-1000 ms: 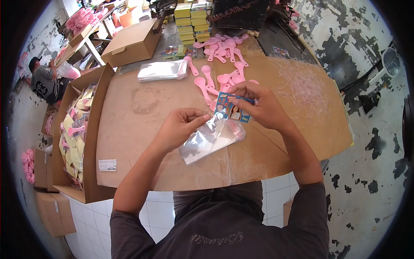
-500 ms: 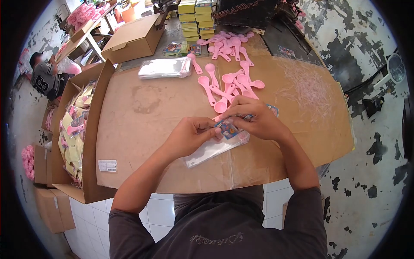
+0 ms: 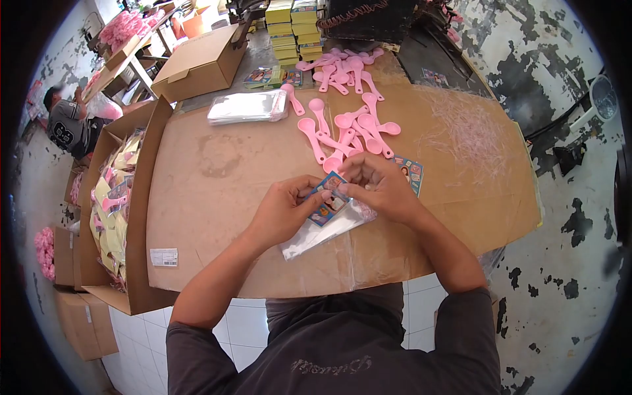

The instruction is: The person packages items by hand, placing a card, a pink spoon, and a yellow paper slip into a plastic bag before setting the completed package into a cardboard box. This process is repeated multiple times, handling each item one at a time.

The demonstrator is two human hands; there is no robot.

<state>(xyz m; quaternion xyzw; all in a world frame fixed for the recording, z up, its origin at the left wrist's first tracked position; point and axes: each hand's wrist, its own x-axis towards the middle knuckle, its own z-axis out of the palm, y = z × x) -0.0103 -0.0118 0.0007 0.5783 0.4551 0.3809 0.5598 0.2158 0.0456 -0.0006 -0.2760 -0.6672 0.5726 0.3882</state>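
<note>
Left hand [image 3: 283, 210] pinched shut on clear bag [image 3: 316, 232] mouth, right hand [image 3: 380, 191] clamped on printed card [image 3: 327, 205] at that mouth, mid cardboard top [image 3: 210, 191]. Risk: the film may slip, or a card corner may snag. Table edge close at 6 o'clock. Bare room at 9. Pink spoons [image 3: 342, 135] crowd 12.

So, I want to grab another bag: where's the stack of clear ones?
In the head view the bag stack lies far left on the table, just left of the pink spoons and in front of the closed box.
</note>
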